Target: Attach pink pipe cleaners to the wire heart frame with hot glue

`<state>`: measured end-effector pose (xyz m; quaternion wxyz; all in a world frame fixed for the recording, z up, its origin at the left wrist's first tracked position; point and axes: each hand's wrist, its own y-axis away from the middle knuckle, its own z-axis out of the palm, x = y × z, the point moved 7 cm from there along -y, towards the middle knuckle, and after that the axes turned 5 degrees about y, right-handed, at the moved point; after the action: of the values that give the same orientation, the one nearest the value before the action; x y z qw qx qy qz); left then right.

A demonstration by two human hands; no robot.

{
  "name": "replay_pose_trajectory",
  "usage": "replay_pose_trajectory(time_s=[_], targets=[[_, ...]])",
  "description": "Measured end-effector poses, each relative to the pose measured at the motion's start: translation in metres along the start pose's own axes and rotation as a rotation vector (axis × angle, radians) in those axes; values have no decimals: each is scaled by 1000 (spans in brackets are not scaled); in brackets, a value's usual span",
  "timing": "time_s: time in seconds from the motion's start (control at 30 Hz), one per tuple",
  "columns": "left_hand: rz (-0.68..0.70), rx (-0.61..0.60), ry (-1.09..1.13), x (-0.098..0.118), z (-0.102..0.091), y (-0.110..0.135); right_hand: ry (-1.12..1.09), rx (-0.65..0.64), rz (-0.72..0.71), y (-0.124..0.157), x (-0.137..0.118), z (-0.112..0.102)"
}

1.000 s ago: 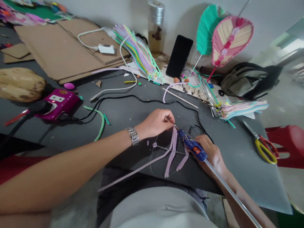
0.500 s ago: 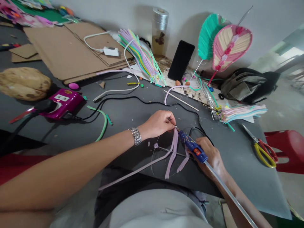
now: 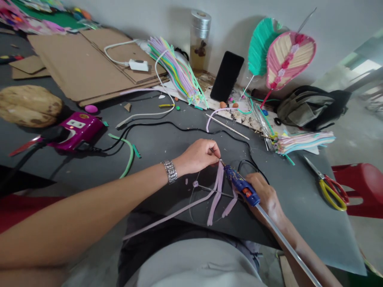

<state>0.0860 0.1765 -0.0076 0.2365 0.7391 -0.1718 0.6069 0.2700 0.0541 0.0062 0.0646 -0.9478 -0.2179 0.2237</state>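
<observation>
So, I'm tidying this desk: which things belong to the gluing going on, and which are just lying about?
In use: left hand pinching lilac fuzzy pipe-cleaner strips; right hand holding blue plastic glue gun.
Lying about: yellow-handled metal scissors; black flat phone; magenta plastic socket box; brown cardboard sheets.

Bare table (image 3: 311, 207) lies open at near right, up to the scissors (image 3: 322, 178); farther off a black cable (image 3: 185, 127) crosses the middle, probably lying flat.

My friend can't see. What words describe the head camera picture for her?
A person's left hand pinches the top of lilac pipe cleaners on a grey table, while the right hand holds a blue glue gun with its tip at that spot. Yellow scissors lie to the right.
</observation>
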Motion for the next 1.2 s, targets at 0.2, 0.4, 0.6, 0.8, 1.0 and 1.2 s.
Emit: replay_pose_trajectory(time_s=[0.2, 0.4, 0.6, 0.8, 1.0, 1.2], targets=[[-34, -2, 5, 1, 0, 1, -9, -31, 64, -3, 0, 0], [-25, 4, 15, -1, 0, -1, -178, 43, 134, -2, 6, -10], [-25, 6, -13, 1, -2, 2, -799, 435, 680, 25, 52, -32], [-9, 1, -40, 1, -2, 2, -1171, 550, 1088, 63, 75, -20], [-3, 12, 13, 3, 0, 4, -1235, 440, 1259, 83, 85, -17], [-2, 13, 53, 3, 0, 6, -1171, 258, 1279, 95, 83, -28]])
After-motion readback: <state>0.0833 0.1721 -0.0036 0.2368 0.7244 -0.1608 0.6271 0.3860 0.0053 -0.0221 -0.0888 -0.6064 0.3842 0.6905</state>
